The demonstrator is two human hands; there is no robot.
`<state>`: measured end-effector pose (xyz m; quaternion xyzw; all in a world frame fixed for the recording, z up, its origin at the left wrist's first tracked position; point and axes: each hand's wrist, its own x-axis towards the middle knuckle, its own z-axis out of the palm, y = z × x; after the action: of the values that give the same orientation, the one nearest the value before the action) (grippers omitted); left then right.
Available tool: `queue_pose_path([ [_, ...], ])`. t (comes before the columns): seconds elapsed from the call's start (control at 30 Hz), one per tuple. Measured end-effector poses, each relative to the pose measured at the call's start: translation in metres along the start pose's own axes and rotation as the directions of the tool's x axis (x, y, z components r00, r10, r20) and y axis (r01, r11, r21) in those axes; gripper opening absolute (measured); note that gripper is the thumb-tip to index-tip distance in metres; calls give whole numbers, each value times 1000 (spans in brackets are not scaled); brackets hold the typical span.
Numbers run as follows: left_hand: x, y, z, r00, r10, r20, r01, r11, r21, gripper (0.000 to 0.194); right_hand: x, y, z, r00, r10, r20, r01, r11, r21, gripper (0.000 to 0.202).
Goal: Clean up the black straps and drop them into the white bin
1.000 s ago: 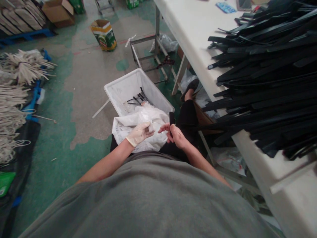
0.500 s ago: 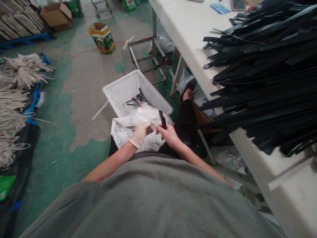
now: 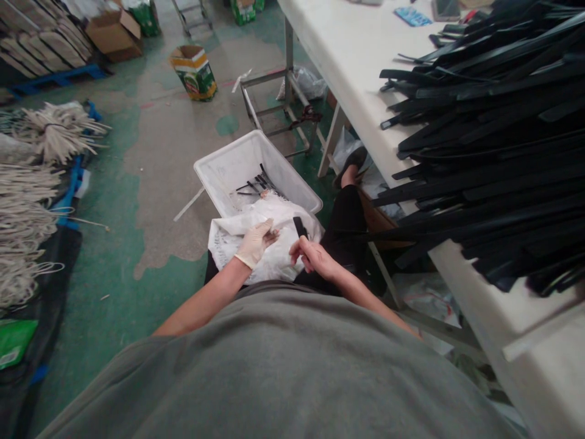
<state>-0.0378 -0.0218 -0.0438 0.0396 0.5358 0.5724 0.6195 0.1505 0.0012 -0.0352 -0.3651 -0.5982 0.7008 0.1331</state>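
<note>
My left hand, in a pale glove with some fingertips bare, rests over the white sack cloth on my lap. Its fingers are stretched out and I see nothing held in them. Just to the right, my bare right hand is closed around a short, black, flat-ended tool that sticks up past the fingers; its exact kind does not show. Beyond the cloth, a white plastic bin stands tilted against my lap, with several short black pieces inside.
On the right, a white table carries a big pile of black straps. Bundles of beige cord lie at left. A metal frame and an open carton stand on the floor ahead.
My hands have moved apart slightly, the left fingers have spread out, and the right hand has drawn a little lower with the black tool. The whole view has shifted slightly.
</note>
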Motion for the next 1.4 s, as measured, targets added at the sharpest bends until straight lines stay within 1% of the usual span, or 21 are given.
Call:
queue_pose_path([
  [0.03,0,4,0,1000,1,-13,-1,1000,-26,27,-3,1,0,997,10,72,-9,1000,-15,63],
  [0.07,-1,7,1,1000,0,-18,0,999,-41,27,-6,1,1,993,22,120,-17,999,-35,66],
  [0.1,-1,9,2,1000,-2,-15,1,999,-49,27,-8,1,2,989,36,142,-29,998,-55,68],
  [0.2,-2,7,4,1000,-23,-1,23,998,-62,24,-8,-1,7,990,71,125,-60,995,-85,69],
  [0.4,3,-3,5,998,-50,48,55,992,-111,20,3,-5,11,988,101,118,-87,989,-118,61],
  [0.6,4,-5,3,996,-15,83,24,995,-98,21,7,2,12,984,126,130,-110,987,-118,60],
  [0.73,5,-7,3,996,-23,87,33,992,-119,17,7,1,11,977,148,152,-134,986,-102,60],
  [0.93,1,-2,4,992,-95,85,105,987,-123,11,8,-2,11,968,185,170,-179,982,-50,59],
  [1.07,-3,1,5,987,-113,110,127,984,-127,15,9,-1,12,958,205,200,-199,979,-52,60],
  [1.17,-5,-1,7,988,-116,101,126,988,-94,19,11,0,13,951,203,233,-197,979,-47,63],
  [1.3,-5,-9,10,993,-70,92,72,997,-15,17,13,0,14,951,184,247,-189,982,-4,66],
  [1.4,-3,-15,9,997,-54,51,52,997,54,17,13,-1,14,952,171,254,-189,981,49,65],
])
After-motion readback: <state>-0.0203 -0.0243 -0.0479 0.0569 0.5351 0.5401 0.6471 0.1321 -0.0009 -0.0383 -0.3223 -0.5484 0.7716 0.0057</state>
